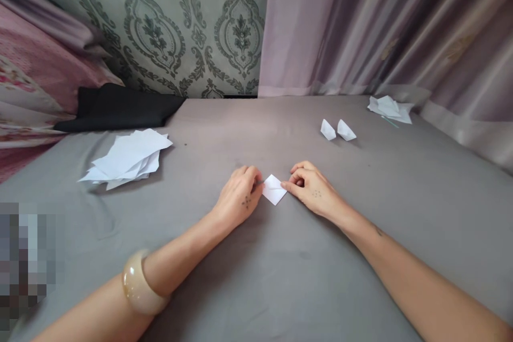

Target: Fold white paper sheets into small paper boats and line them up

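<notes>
A small folded white paper, diamond-shaped from here, is held between my two hands just above or on the grey cloth. My left hand pinches its left corner, fingers curled. On the opposite corner my right hand has its thumb and fingers closed in a pinch. A crease or flap edge runs across the paper's middle. Farther back on the right stand two small folded paper boats, a left one and a right one, side by side and apart.
A loose stack of white paper sheets lies at the left. More white papers and a thin greenish strip are at the far right. Black fabric lies at the back left. Curtains and a patterned wall bound the grey cloth surface.
</notes>
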Demonstrator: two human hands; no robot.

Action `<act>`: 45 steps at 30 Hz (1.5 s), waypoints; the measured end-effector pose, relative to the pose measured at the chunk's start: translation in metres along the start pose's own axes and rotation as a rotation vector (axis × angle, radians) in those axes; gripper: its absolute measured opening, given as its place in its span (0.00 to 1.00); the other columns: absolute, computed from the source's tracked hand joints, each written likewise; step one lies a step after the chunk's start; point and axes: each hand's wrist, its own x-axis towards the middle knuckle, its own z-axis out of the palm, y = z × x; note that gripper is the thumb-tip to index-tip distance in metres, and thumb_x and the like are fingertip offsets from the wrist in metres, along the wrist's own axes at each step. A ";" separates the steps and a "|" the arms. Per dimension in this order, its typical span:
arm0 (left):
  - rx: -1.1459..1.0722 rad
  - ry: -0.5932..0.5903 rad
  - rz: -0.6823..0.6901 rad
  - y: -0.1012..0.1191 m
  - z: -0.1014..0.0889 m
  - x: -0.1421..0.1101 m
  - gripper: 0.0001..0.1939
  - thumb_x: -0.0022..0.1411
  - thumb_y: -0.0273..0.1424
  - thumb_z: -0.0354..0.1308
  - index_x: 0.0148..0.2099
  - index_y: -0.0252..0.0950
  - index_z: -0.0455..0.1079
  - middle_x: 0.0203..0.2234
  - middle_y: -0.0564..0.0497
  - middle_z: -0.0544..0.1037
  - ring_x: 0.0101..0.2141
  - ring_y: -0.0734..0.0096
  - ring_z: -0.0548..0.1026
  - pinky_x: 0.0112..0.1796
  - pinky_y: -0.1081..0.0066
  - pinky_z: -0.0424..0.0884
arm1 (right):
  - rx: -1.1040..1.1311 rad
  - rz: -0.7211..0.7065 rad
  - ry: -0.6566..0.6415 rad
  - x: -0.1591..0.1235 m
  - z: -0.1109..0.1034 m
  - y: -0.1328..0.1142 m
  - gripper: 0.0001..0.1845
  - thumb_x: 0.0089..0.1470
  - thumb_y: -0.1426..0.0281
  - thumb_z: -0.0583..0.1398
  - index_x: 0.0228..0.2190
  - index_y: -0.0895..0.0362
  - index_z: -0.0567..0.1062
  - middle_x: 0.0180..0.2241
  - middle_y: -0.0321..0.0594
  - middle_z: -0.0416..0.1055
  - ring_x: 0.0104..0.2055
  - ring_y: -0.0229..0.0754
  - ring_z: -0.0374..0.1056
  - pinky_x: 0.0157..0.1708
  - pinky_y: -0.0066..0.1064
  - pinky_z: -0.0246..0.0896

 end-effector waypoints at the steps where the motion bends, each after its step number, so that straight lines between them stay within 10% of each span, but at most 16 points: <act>1: 0.006 -0.001 0.076 0.000 0.000 0.000 0.10 0.63 0.27 0.49 0.44 0.36 0.68 0.34 0.48 0.72 0.37 0.65 0.69 0.37 0.67 0.66 | 0.003 -0.014 0.001 0.001 -0.002 0.003 0.11 0.50 0.63 0.60 0.22 0.56 0.71 0.40 0.39 0.67 0.30 0.35 0.65 0.34 0.32 0.61; 9: 0.193 -0.144 0.311 0.008 -0.005 -0.003 0.18 0.65 0.22 0.42 0.47 0.38 0.71 0.37 0.47 0.70 0.37 0.68 0.68 0.37 0.71 0.67 | 0.030 -0.220 0.173 -0.011 -0.003 -0.010 0.11 0.57 0.73 0.52 0.34 0.54 0.75 0.36 0.39 0.73 0.37 0.39 0.68 0.40 0.33 0.62; 27: 0.471 -0.220 0.291 0.005 -0.018 -0.021 0.14 0.61 0.20 0.46 0.41 0.32 0.72 0.38 0.45 0.73 0.37 0.65 0.69 0.35 0.71 0.70 | -0.548 -0.421 -0.063 -0.039 0.013 -0.042 0.16 0.62 0.69 0.48 0.45 0.58 0.71 0.40 0.47 0.66 0.40 0.45 0.61 0.40 0.37 0.62; 35: 0.248 -0.011 0.191 0.001 -0.011 -0.019 0.16 0.61 0.21 0.45 0.38 0.36 0.75 0.37 0.47 0.76 0.38 0.65 0.72 0.35 0.70 0.70 | -0.300 -0.359 -0.028 -0.011 0.014 -0.026 0.19 0.62 0.65 0.51 0.24 0.56 0.74 0.33 0.40 0.66 0.35 0.39 0.64 0.36 0.32 0.60; 41: 0.063 0.090 0.119 -0.005 -0.004 -0.013 0.17 0.59 0.21 0.45 0.36 0.37 0.75 0.35 0.48 0.76 0.37 0.66 0.73 0.36 0.69 0.70 | -0.195 -0.323 -0.035 -0.003 0.015 -0.017 0.17 0.59 0.68 0.54 0.50 0.53 0.69 0.51 0.45 0.62 0.43 0.42 0.67 0.44 0.36 0.62; 45: 0.000 0.111 0.083 -0.008 -0.003 -0.010 0.16 0.58 0.21 0.45 0.37 0.36 0.74 0.34 0.48 0.76 0.34 0.68 0.73 0.37 0.70 0.69 | -0.262 -0.342 -0.101 -0.006 0.011 -0.019 0.16 0.60 0.69 0.51 0.49 0.54 0.69 0.53 0.47 0.60 0.49 0.44 0.65 0.47 0.37 0.60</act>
